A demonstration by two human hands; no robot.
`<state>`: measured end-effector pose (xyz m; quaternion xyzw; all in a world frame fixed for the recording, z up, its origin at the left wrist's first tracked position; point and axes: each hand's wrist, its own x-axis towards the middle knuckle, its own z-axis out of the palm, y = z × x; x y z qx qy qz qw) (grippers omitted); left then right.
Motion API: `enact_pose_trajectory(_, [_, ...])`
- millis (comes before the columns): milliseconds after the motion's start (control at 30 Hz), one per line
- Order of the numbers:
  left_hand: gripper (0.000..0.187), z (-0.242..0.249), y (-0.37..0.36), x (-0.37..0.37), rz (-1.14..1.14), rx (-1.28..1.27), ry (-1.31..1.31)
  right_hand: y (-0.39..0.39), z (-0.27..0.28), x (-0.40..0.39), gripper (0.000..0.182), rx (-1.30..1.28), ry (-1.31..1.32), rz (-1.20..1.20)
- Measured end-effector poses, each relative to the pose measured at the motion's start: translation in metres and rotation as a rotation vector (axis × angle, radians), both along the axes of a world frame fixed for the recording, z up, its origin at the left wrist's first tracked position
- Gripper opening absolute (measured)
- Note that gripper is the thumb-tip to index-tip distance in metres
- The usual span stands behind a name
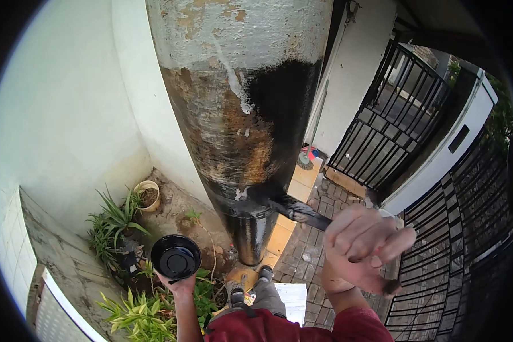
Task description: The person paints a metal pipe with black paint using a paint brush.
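Observation:
A thick round column (216,125) rises in front of me, its upper part whitish and its middle stained brown and grey. Black paint (285,100) covers a patch on its right side and a band near its base. My right hand (366,245) is closed around the handle of a paintbrush (302,212), whose dark bristle end meets the column low on its right side. Held out at lower left, a glossy black bowl (176,257) rests in my left hand (180,285); most of those fingers are hidden beneath it. Black liquid inside cannot be told from the bowl's own colour.
Leafy plants (137,313) and a potted plant (149,196) stand at left by a pale wall (68,114). White sheets (291,299) lie near my feet. A round brush (305,161) sits behind the column. Black metal gates (399,108) border the brick paving (319,233) at right.

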<state>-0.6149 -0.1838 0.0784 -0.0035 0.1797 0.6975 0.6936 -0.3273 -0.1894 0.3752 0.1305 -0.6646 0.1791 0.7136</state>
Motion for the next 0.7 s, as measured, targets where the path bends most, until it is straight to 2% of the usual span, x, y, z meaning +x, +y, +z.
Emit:
enact_pose_trajectory(33, [0.058, -0.003, -0.001, -0.001, 0.007, -0.003, -0.005, -0.007, 0.004, 0.010, 0.052, 0.051, 0.004, -0.125])
enact_pose_trajectory(133, [0.057, -0.012, -0.005, -0.003, 0.046, -0.022, -0.012, 0.004, 0.003, -0.001, 0.050, -0.027, -0.083, -0.186])
enact_pose_trajectory(200, [0.057, -0.017, -0.010, -0.003, 0.055, -0.027, -0.016, -0.007, 0.003, -0.001, 0.050, -0.064, -0.123, -0.108])
enact_pose_trajectory(267, [0.057, -0.028, -0.014, -0.004, 0.055, -0.038, -0.015, -0.026, 0.010, -0.002, 0.059, -0.325, -0.055, -0.094])
enact_pose_trajectory(300, [0.057, -0.033, -0.014, -0.006, 0.058, -0.043, -0.007, -0.024, 0.006, -0.004, 0.057, -0.178, 0.031, -0.063])
enact_pose_trajectory(333, [0.057, -0.041, -0.012, -0.008, 0.059, -0.040, -0.012, -0.014, 0.000, -0.011, 0.057, -0.174, 0.027, -0.062])
enact_pose_trajectory(400, [0.066, -0.055, -0.014, -0.012, 0.046, -0.042, 0.020, 0.008, -0.015, -0.031, 0.055, -0.435, -0.062, -0.347])
enact_pose_trajectory(433, [0.066, -0.054, -0.017, -0.012, 0.044, -0.043, 0.021, 0.009, -0.021, -0.036, 0.055, -0.436, -0.061, -0.349])
enact_pose_trajectory(500, [0.067, -0.051, -0.013, -0.012, 0.043, -0.012, -0.012, 0.012, -0.026, -0.043, 0.050, -0.214, -0.265, -0.402])
enact_pose_trajectory(533, [0.067, -0.049, -0.009, -0.012, 0.051, -0.004, -0.020, 0.007, -0.025, -0.038, 0.050, -0.203, -0.272, -0.396])
enact_pose_trajectory(600, [0.067, -0.047, -0.013, -0.013, 0.061, 0.005, -0.024, -0.011, -0.022, -0.023, 0.043, -0.004, -0.091, -0.118])
enact_pose_trajectory(667, [0.066, -0.056, -0.011, -0.018, 0.081, 0.023, -0.046, 0.006, -0.015, -0.035, 0.041, -0.113, -0.075, -0.082])
enact_pose_trajectory(700, [0.066, -0.056, -0.010, -0.023, 0.102, 0.024, -0.034, 0.011, -0.019, -0.047, 0.042, -0.152, -0.152, -0.303])
